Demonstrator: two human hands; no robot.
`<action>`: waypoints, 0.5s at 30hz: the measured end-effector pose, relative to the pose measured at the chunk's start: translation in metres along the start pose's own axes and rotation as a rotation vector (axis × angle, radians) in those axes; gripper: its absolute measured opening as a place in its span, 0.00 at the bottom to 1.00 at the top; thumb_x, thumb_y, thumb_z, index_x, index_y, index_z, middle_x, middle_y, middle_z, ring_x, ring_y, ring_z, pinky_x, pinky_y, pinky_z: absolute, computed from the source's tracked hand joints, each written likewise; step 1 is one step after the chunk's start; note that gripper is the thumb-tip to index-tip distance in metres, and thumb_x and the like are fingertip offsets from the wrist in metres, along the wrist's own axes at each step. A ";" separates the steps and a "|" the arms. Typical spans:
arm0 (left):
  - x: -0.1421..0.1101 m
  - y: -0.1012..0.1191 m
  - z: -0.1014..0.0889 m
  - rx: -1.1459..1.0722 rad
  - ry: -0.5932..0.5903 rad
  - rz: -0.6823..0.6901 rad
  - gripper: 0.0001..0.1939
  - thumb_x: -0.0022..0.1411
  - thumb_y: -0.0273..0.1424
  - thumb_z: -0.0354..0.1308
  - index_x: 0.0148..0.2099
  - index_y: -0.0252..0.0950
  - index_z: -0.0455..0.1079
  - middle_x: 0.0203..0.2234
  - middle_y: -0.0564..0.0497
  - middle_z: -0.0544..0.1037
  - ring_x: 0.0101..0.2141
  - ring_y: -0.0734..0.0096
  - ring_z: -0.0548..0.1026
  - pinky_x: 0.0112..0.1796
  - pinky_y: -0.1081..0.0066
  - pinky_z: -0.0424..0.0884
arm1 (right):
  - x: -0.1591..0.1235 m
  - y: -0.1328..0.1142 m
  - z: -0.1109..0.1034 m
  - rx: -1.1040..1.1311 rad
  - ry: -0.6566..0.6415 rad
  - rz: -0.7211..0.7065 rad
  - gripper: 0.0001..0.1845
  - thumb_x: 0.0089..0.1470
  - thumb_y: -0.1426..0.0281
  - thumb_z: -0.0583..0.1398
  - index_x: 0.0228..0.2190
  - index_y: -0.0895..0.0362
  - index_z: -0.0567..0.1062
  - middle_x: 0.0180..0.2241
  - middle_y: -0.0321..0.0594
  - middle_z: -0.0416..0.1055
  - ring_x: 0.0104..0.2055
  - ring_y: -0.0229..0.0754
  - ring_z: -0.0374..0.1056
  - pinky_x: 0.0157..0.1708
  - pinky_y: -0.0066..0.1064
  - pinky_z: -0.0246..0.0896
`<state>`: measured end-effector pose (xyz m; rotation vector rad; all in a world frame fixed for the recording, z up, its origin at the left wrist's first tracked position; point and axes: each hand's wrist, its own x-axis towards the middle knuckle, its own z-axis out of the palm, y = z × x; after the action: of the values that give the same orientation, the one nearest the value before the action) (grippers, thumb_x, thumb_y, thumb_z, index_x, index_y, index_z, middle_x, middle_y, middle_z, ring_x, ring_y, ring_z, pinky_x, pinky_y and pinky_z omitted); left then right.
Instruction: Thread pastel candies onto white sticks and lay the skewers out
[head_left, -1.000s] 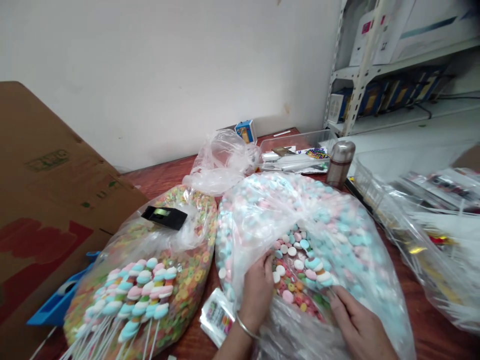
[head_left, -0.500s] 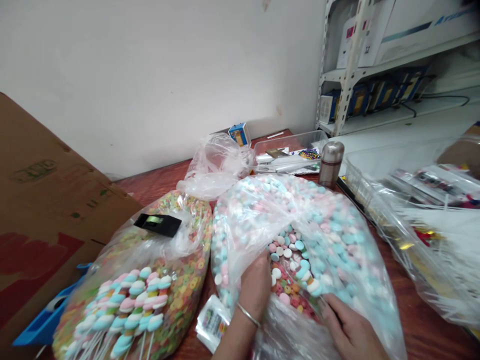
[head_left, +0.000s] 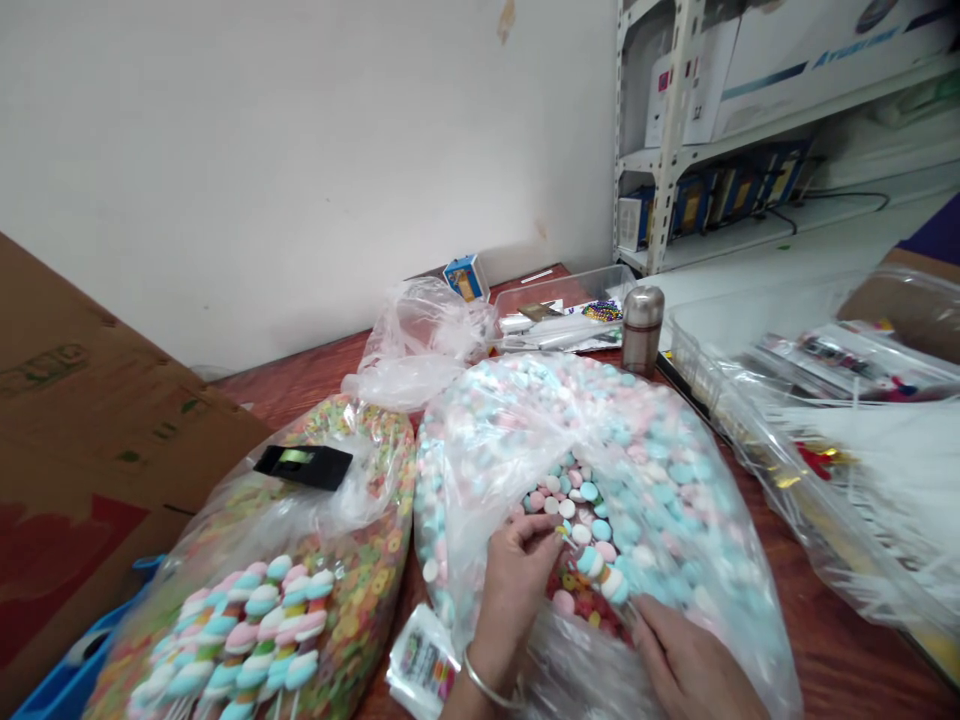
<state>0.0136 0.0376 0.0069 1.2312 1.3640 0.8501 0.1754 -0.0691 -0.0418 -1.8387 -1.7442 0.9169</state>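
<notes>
My right hand [head_left: 679, 650] grips the lower end of a candy skewer [head_left: 602, 572], which carries a few blue, white and orange pieces and slants up to the left. At its upper tip, my left hand [head_left: 521, 565], with a metal bangle on the wrist, pinches a small yellow ring candy [head_left: 562, 531]. Whether the ring is on the stick I cannot tell. Both hands are over the opening of a large clear bag [head_left: 675, 470] full of pastel button-shaped candies. Red and orange ring candies [head_left: 592, 603] lie in the opening below the skewer.
Finished skewers [head_left: 255, 630] rest on a bag of ring candies [head_left: 375, 590] at left, with a black holder [head_left: 304, 466] above. A cardboard box [head_left: 97, 450] borders the left. At right stand a metal flask [head_left: 643, 330] and a clear bin [head_left: 739, 440]. A small packet [head_left: 424, 660] lies in front.
My left hand has come up out of the bag's opening and now pinches a yellow ring candy at the skewer's tip. The right hand still holds the skewer. The view has shifted slightly.
</notes>
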 end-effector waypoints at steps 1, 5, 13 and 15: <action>-0.002 0.002 0.000 0.056 0.016 0.027 0.11 0.52 0.32 0.63 0.38 0.35 0.80 0.35 0.45 0.82 0.37 0.58 0.79 0.41 0.63 0.74 | 0.000 0.001 0.000 0.002 -0.018 -0.001 0.19 0.63 0.64 0.41 0.30 0.51 0.68 0.29 0.38 0.75 0.32 0.43 0.71 0.32 0.30 0.56; -0.011 0.008 0.004 0.243 0.101 0.170 0.09 0.55 0.29 0.60 0.38 0.39 0.80 0.35 0.48 0.82 0.39 0.60 0.78 0.43 0.63 0.73 | 0.001 0.001 -0.001 0.047 -0.048 0.005 0.19 0.63 0.64 0.42 0.29 0.51 0.67 0.28 0.38 0.75 0.31 0.43 0.71 0.30 0.30 0.56; -0.025 -0.001 0.015 -0.024 0.022 0.205 0.19 0.60 0.32 0.59 0.54 0.42 0.72 0.40 0.47 0.79 0.42 0.63 0.76 0.44 0.66 0.70 | 0.000 -0.008 0.006 0.190 0.143 -0.055 0.20 0.65 0.62 0.43 0.25 0.52 0.66 0.25 0.35 0.70 0.28 0.39 0.68 0.30 0.28 0.58; -0.025 0.002 0.019 -0.300 -0.003 0.040 0.25 0.61 0.35 0.59 0.60 0.42 0.65 0.41 0.47 0.78 0.41 0.65 0.76 0.43 0.68 0.70 | 0.000 -0.008 0.007 0.161 0.175 -0.120 0.19 0.64 0.64 0.44 0.26 0.53 0.66 0.26 0.36 0.70 0.28 0.39 0.69 0.30 0.27 0.60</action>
<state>0.0304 0.0112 0.0109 1.0286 1.1630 1.0389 0.1653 -0.0694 -0.0406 -1.6407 -1.6062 0.7997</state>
